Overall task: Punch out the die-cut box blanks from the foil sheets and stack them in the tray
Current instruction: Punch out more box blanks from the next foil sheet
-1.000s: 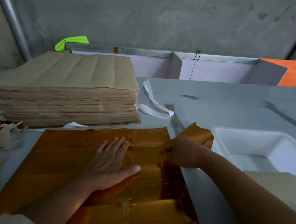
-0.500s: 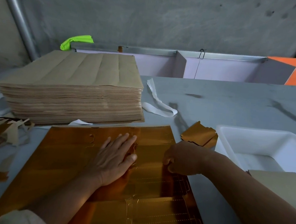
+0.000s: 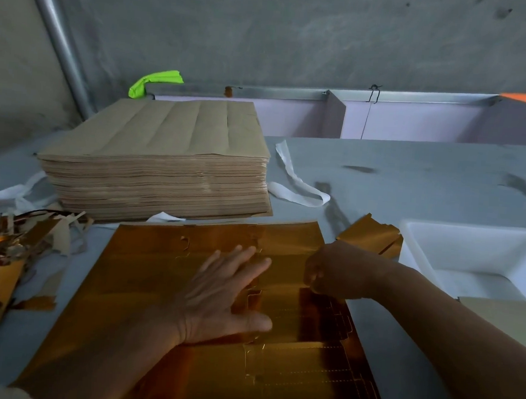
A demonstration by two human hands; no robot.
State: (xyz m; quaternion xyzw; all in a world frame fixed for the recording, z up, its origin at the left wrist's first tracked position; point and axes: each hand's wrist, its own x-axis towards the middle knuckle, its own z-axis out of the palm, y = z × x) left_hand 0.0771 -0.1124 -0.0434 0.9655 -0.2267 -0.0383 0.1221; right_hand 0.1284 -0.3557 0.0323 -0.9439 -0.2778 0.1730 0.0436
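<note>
A gold foil sheet (image 3: 143,287) with die-cut box outlines lies flat on the grey table in front of me. My left hand (image 3: 221,293) presses flat on its middle, fingers spread. My right hand (image 3: 334,273) is curled at the sheet's right edge, fingers pinching the foil there. A torn gold foil piece (image 3: 371,235) lies just beyond my right hand. The white tray (image 3: 419,257) stands at the right, with a brown-backed blank (image 3: 508,322) lying at its near end.
A tall stack of brown-backed sheets (image 3: 164,167) stands at the back left. Foil and paper scraps (image 3: 9,244) pile up at the left edge. A white strip (image 3: 293,186) lies behind the sheet. White partitions (image 3: 410,122) line the table's far edge.
The torn gold piece left my right hand and now lies on the table. My right hand came back to the sheet's right edge and pinches it. My left hand stays pressed on the sheet.
</note>
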